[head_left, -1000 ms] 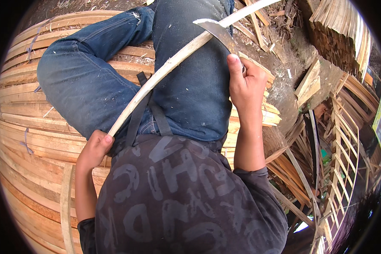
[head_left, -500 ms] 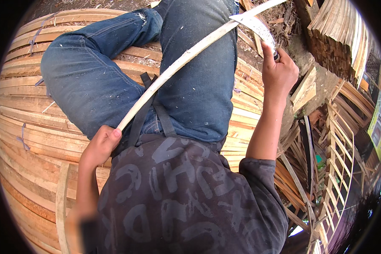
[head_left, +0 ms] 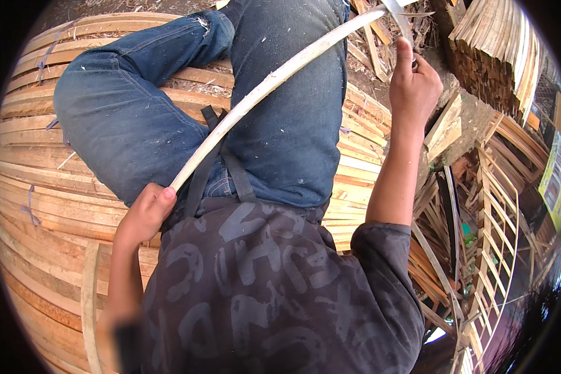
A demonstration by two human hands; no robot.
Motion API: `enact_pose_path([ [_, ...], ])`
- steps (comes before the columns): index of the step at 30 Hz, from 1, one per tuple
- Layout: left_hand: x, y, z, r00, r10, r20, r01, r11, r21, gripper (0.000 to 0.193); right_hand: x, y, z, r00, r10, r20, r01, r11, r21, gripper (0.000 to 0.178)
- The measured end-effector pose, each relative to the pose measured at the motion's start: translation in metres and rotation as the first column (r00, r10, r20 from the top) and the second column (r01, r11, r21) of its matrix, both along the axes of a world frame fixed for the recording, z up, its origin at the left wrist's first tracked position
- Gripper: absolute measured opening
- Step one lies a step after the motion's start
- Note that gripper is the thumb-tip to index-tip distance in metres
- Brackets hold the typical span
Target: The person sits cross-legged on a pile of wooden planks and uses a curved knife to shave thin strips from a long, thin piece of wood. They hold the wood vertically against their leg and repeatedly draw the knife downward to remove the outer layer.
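Observation:
A long pale wooden stick [head_left: 274, 80] runs slantwise over my lap, from my waist to past my right thigh. My left hand [head_left: 146, 213] is closed round its near end. My right hand [head_left: 416, 87] grips a curved-bladed knife [head_left: 400, 20], thumb pointing up along it; the handle is mostly hidden in the fist. The blade lies across the far end of the stick, partly cut off by the picture's top edge. A thin sliver of wood [head_left: 421, 14] sticks out beside the blade.
I sit on stacked wooden slats [head_left: 50, 187] tied with purple string [head_left: 30, 209]. A bundle of cut wood strips [head_left: 495, 43] stands at the far right. Below it are loose offcuts [head_left: 444, 128] and a slatted wooden frame [head_left: 495, 237]. Shavings litter the ground ahead.
My right hand and the knife have moved away from me, toward the stick's far end, and a sliver now shows by the blade. My left hand keeps its hold, barely shifted.

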State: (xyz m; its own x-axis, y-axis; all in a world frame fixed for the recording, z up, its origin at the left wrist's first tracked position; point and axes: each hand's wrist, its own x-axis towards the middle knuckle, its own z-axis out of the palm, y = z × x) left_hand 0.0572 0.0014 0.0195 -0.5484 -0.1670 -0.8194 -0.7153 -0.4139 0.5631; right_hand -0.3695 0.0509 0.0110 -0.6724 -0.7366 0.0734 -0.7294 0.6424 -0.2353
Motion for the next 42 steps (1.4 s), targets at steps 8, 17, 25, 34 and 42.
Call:
enact_pose_path([
  [8,0.003,0.0,-0.009,0.999,-0.03,-0.027,0.031,0.999,0.022,0.077,0.048,0.002,0.012,0.949,0.315,-0.012,-0.314,0.948,0.046,0.066],
  [17,0.006,0.005,-0.006,0.999,0.036,0.002,-0.036,0.999,0.004,0.075,-0.057,0.025,0.0,0.983,-0.183,0.015,0.181,0.981,0.068,0.08],
  [25,0.003,0.026,0.005,0.992,0.098,0.074,-0.058,0.905,-0.421,0.049,0.01,0.065,-0.03,0.874,-0.173,0.454,0.262,0.955,-0.141,0.05],
  [34,0.002,0.009,0.009,0.991,-0.004,0.131,0.068,0.87,-0.489,0.044,0.027,0.033,-0.011,0.989,0.139,0.046,-0.144,0.982,0.121,0.023],
  [42,0.0,0.015,0.004,0.998,0.038,0.053,-0.008,0.873,-0.487,0.044,-0.046,-0.009,0.003,0.976,-0.216,-0.024,0.215,0.949,0.229,0.025],
])
